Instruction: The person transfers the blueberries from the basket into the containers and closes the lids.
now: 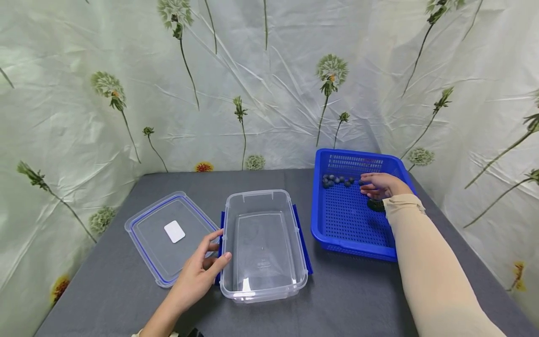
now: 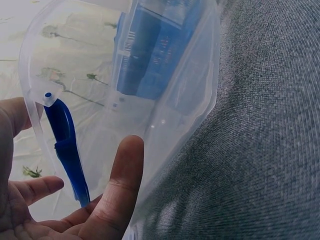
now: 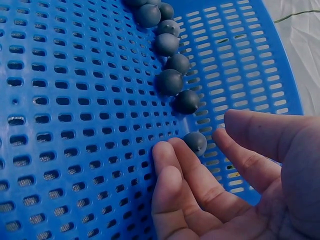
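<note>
Fingers of the left hand (image 1: 198, 274) lie loosely straight against the near left wall of a clear rectangular plastic storage box with blue side clasps (image 1: 264, 243), the thumb touching its rim; the left wrist view shows the palm open beside one blue clasp (image 2: 65, 145), gripping nothing. Just left of that box a clear flat plastic lid with a blue seal and a white label (image 1: 170, 236) lies on the dark grey cloth-covered table (image 1: 345, 299). Farther right, well apart from the box, stands a blue perforated plastic basket (image 1: 349, 220). The right hand (image 1: 379, 186), its forearm in a beige sleeve, reaches into it with fingers half open, fingertips (image 3: 167, 155) touching the basket floor around one small dark blueberry (image 3: 195, 142), not yet pinching it. A row of other dark blueberries (image 3: 170, 80) lies beyond, along the far wall.
</note>
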Demonstrator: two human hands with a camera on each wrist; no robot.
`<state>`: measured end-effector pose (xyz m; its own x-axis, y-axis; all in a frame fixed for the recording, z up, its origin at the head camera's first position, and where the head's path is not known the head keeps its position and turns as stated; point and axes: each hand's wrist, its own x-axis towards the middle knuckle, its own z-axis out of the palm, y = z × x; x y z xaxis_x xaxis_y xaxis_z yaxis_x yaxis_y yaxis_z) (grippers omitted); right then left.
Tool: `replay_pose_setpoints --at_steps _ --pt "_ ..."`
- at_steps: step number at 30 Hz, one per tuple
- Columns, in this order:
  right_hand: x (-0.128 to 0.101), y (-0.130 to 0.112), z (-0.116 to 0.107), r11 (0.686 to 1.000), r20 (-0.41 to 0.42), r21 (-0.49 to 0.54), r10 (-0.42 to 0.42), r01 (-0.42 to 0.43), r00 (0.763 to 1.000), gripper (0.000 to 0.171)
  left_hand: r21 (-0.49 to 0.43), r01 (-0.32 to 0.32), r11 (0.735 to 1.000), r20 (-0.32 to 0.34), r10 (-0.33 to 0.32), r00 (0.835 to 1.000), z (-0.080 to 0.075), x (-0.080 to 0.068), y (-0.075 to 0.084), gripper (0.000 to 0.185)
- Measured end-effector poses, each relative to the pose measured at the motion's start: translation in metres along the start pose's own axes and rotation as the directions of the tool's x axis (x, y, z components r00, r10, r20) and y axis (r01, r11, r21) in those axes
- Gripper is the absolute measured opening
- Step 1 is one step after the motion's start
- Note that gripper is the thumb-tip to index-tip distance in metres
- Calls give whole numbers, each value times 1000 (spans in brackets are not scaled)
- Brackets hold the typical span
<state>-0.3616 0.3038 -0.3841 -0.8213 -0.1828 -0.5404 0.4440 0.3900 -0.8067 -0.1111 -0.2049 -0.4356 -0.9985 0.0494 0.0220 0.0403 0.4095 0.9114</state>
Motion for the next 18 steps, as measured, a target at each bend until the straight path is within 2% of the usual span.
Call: replay_pose_setpoints --at_steps 7,18 --pt "5 1 0 1000 -1 13 5 -5 1000 63 -4 1 1000 10 -1 1000 -1 1 0 62" --pt "6 1 3 996 -12 87 -11 12 1000 60 -16 3 1000 14 -3 1000 0 0 -2 63"
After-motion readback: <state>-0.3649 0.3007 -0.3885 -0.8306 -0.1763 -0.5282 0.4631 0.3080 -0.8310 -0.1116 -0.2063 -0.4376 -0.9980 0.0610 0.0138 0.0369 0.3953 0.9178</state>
